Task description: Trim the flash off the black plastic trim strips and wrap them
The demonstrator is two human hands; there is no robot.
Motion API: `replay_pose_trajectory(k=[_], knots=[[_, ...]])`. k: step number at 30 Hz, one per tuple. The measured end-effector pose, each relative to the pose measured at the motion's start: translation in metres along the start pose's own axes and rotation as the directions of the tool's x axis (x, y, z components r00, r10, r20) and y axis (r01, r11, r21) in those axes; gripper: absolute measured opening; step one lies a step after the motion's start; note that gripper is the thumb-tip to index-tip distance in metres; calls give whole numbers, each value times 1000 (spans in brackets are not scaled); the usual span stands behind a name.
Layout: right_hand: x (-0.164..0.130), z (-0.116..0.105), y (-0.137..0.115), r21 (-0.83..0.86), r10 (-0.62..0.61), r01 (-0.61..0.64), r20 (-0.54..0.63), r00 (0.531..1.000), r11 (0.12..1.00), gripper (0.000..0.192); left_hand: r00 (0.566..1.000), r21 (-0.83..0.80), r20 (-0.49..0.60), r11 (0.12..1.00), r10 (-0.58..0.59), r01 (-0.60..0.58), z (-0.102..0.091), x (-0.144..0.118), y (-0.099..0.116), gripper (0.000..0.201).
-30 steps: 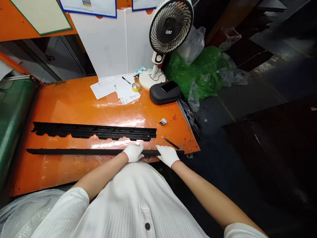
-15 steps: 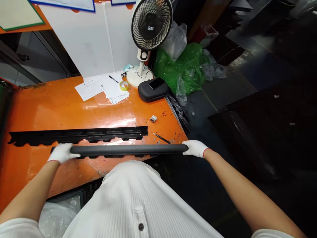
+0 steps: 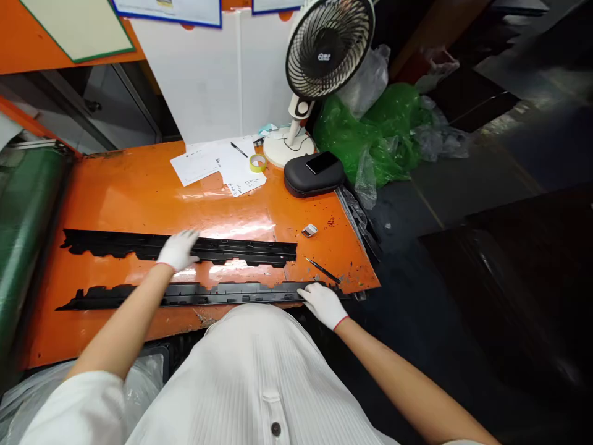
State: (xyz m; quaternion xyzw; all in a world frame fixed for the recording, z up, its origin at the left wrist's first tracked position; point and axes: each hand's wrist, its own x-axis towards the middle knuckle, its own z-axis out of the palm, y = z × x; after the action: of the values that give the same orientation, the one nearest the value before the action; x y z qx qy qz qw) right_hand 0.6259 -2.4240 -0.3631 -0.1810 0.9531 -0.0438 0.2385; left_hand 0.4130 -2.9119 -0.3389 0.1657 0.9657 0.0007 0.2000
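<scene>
Two long black plastic trim strips lie across the orange table, roughly parallel. The near trim strip (image 3: 241,293), ribbed and notched side up, runs along the front edge. My right hand (image 3: 323,304), in a white glove with a red cuff, rests on its right end with fingers stretched out. The far trim strip (image 3: 241,250) lies behind it, also with its ribbed inside showing. My left hand (image 3: 178,250), gloved the same way, is over the middle of this far strip, fingers extended and thumb apart. Its palm side is hidden.
A thin black pen-like tool (image 3: 323,270) and a small white object (image 3: 309,230) lie at the right. Behind are papers (image 3: 197,164), yellow tape (image 3: 257,163), a black case (image 3: 301,179) with a phone (image 3: 321,162), and a fan (image 3: 328,49). A green roll (image 3: 28,228) stands left.
The near strip, held smooth side up in both hands before, now lies ribbed side up on the table. My left hand has moved right and away to the far strip; my right hand moved left.
</scene>
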Motion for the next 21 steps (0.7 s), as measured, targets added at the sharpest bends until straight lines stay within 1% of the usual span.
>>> replay_pose_trajectory(k=[2,4,6,7,8,9,10,12,13,14,16,18,19,20,21], knots=[[12,13,-19,21,13,-12,-18,1000,1000,46,997,44,73,998,36,-39,3,14,26,111],[21,21,-28,43,57,-55,-44,997,998,53,992,57,119,998,31,-38,7,33,54,124],[25,25,-31,69,105,-102,-51,993,992,59,992,62,126,998,11,-19,10,48,73,131],[25,25,-30,84,125,-121,-47,991,989,62,993,66,119,998,3,-11,10,52,78,129],[24,24,-30,101,139,-134,-40,990,986,62,994,70,110,998,-1,-7,8,53,80,120],[22,23,-30,118,145,-140,-29,989,983,61,995,74,100,997,1,-8,7,50,81,103],[20,20,-30,136,141,-138,-18,990,981,58,996,79,90,997,6,-13,6,45,82,81],[17,11,-33,179,109,-103,-27,994,979,50,998,89,66,996,14,-20,6,27,86,39],[17,4,-36,204,83,-69,-59,995,976,45,999,92,53,996,13,-18,8,15,91,27],[19,-5,-41,230,55,-28,-111,992,973,41,999,92,38,996,8,-11,11,3,97,23],[30,-25,-56,271,15,52,-241,970,961,40,1000,83,12,996,-13,12,23,-19,114,29],[52,-45,-78,280,-9,104,-322,947,954,50,1000,59,-2,998,-24,24,37,-36,136,33],[65,-54,-92,272,-26,118,-320,947,955,59,1000,43,-9,999,-21,22,43,-41,147,33],[78,-61,-107,253,-51,128,-289,956,959,68,1000,26,-18,1000,-16,17,49,-45,157,32],[91,-66,-121,228,-82,137,-234,969,964,75,1000,10,-29,1000,-11,11,54,-47,167,32]])
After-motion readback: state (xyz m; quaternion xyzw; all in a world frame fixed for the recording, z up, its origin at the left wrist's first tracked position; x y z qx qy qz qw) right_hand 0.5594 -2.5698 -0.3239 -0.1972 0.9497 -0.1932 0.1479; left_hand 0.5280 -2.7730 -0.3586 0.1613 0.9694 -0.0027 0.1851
